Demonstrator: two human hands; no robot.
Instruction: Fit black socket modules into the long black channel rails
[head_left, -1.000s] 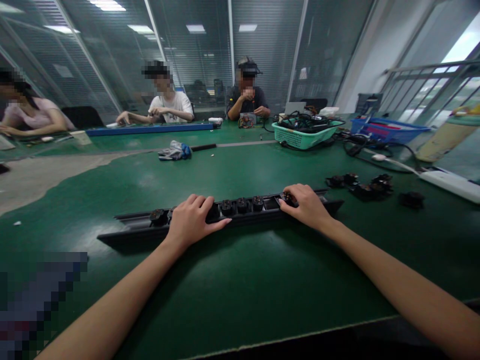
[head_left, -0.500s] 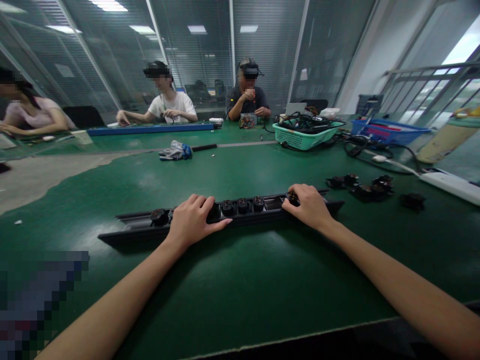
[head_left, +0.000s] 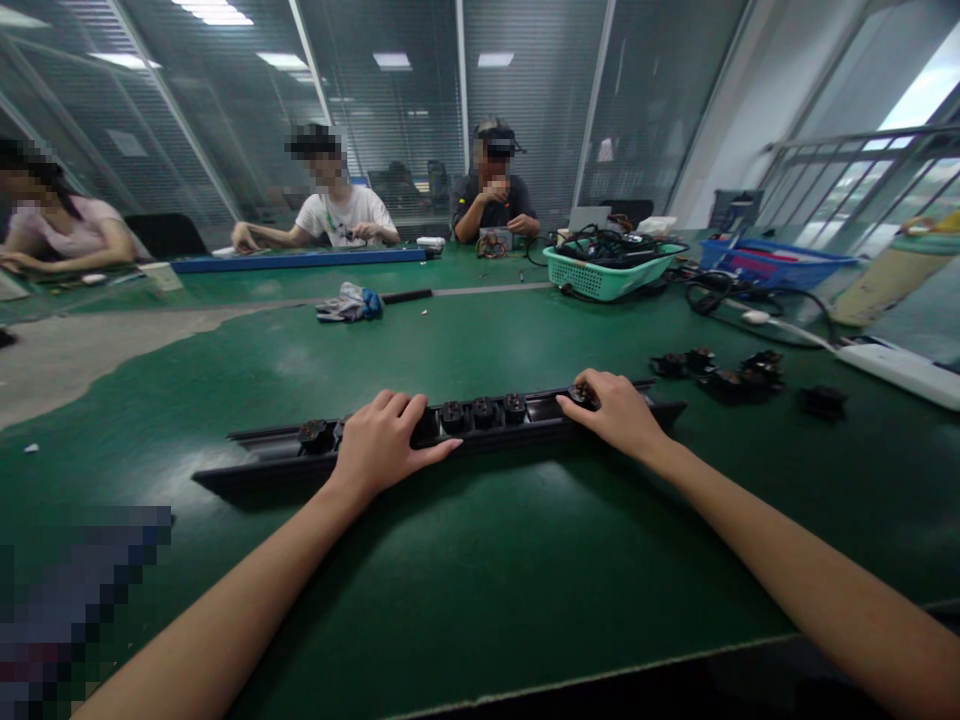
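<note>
A long black channel-shaped housing (head_left: 262,478) lies across the green table in front of me, with several black socket modules (head_left: 482,411) seated in a row inside it. My left hand (head_left: 379,440) is closed over the housing left of its middle, fingers across the top and thumb along the near wall; it covers some of the modules. Near the right end, my right hand (head_left: 619,410) grips another black socket module (head_left: 582,393) in the channel between thumb and fingers. A stretch of bare channel shows between that module and the row. Its seating is partly hidden by my fingers.
Loose black modules (head_left: 724,378) lie to the right. Behind them are a green basket (head_left: 607,278) of cables, a blue basket (head_left: 780,262) and a white power strip (head_left: 900,368). A crumpled glove (head_left: 350,302) lies further back. Several people sit across the table.
My right thumb has slid slightly left along the channel by the module. My left hand keeps its hold, and the whole view has shifted very slightly.
</note>
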